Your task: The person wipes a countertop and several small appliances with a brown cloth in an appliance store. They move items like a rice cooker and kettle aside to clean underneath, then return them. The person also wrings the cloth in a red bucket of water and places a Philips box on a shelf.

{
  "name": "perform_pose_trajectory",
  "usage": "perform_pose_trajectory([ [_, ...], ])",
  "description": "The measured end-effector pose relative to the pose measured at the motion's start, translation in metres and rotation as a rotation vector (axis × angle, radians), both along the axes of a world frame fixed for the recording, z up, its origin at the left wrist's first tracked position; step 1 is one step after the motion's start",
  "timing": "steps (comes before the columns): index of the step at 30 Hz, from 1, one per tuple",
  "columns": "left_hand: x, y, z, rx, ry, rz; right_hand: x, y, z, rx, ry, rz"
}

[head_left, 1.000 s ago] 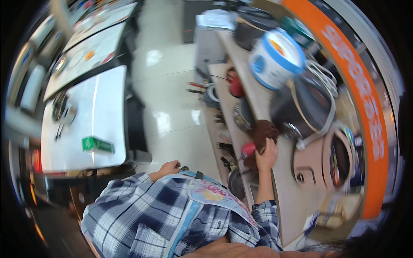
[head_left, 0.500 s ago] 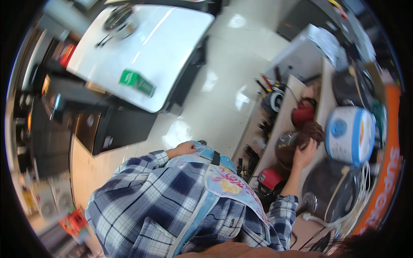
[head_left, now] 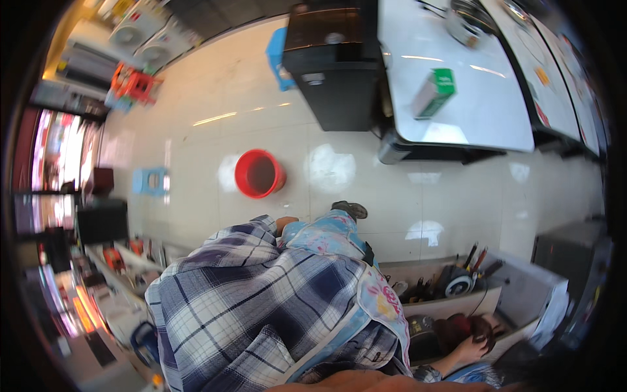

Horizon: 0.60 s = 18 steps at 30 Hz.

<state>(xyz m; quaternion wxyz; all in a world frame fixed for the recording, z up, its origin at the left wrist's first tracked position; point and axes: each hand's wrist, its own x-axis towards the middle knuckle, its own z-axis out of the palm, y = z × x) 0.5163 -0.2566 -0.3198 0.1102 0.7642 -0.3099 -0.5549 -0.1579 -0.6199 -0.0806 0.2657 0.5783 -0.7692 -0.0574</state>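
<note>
At the lower right, my right hand (head_left: pixel 469 351) reaches into a low shelf compartment. Its fingers are closed around the edge of a dark brown, rounded, glossy object (head_left: pixel 484 332); its kind is not clear. Against it in the same compartment lie a dark red object (head_left: pixel 457 325) and a dark, glassy-looking round item (head_left: pixel 421 330). My left hand (head_left: pixel 286 225) hangs beside the blue flowered apron, largely covered by the plaid sleeve, so its fingers cannot be made out.
The wooden shelf unit (head_left: pixel 513 307) runs along my right, with tools and a round black-and-white device (head_left: pixel 457 282) in its front section. A red bucket (head_left: pixel 281 179) stands on the tiled floor. Ahead are a black cabinet (head_left: pixel 339 98) and a white table (head_left: pixel 483 108) bearing a green-and-white box (head_left: pixel 434 93).
My view has swung left, bringing the red bucket and the stools into sight. My right hand stays at the brown object, now lower in the picture; my left hand is more covered.
</note>
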Motion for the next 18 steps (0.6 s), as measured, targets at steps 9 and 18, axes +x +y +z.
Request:
perform_pose_trajectory([
  [9, -0.049, 0.078, -0.006, 0.077, -0.095, 0.018, 0.012, 0.002, 0.026, 0.075, -0.208, 0.177],
  [18, 0.039, -0.056, 0.000, -0.038, -0.118, -0.318, 0.040, -0.015, -0.013, -0.108, -0.892, 0.058],
])
